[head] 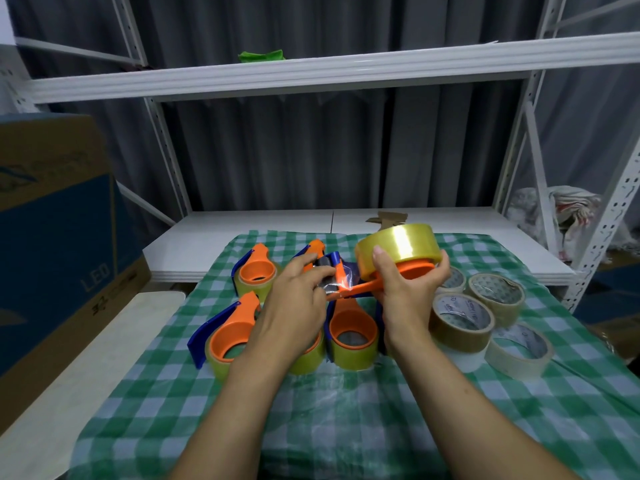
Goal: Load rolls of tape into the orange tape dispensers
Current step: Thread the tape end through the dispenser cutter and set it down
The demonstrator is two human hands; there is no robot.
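Observation:
My right hand (403,289) grips an orange tape dispenser (414,270) with a yellowish clear tape roll (398,245) seated on its hub, lifted above the green checked cloth (346,410). My left hand (298,299) pinches the free tape end at that dispenser's blue-and-orange cutter head (337,275). Loaded orange dispensers lie below: one far left (258,271), one near left (230,336), one in the middle (353,336), and another partly hidden behind my left hand. Several loose tape rolls (462,322) lie to the right.
A large brown-and-blue cardboard box (59,237) stands at the left. White metal shelving (329,74) rises behind, with a white shelf board (242,233) under the cloth. A bundle of cloth (561,216) sits at the far right.

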